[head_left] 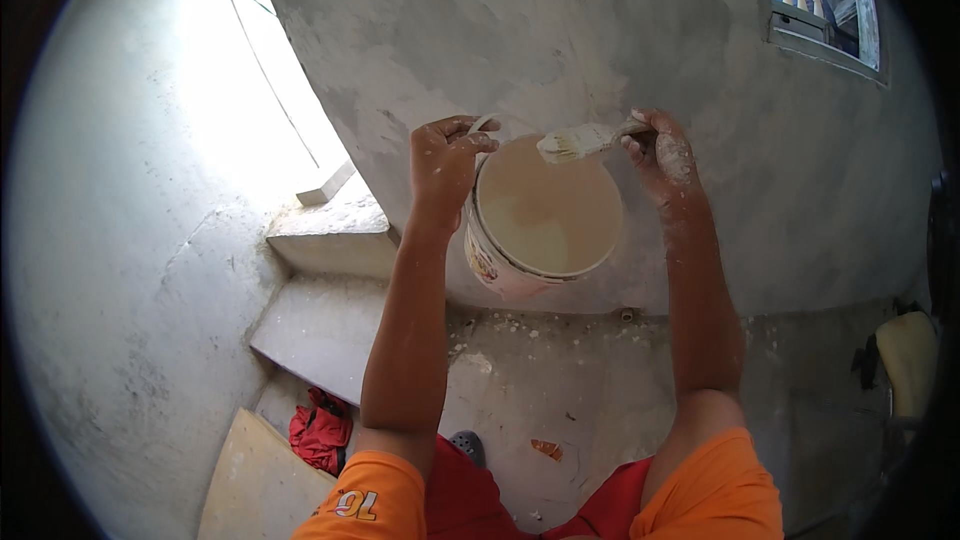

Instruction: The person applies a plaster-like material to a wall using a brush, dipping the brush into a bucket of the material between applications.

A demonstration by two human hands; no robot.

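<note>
My left hand is closed on the thin white handle of a bucket. The white bucket, with a coloured print on its side, hangs from that handle close to the grey wall. Pale, cream-coloured liquid shows inside it. In my right hand is a paintbrush, gripped by its handle and held nearly level, its bristles pointing left over the bucket's far rim. Whitish paint coats the bristles, and white smears mark the right hand and wrist.
Patchy grey plaster covers the wall ahead, with a small window at upper right. Concrete steps rise at left beside a bright opening. A red cloth lies by a tan board. Paint specks and debris dot the floor.
</note>
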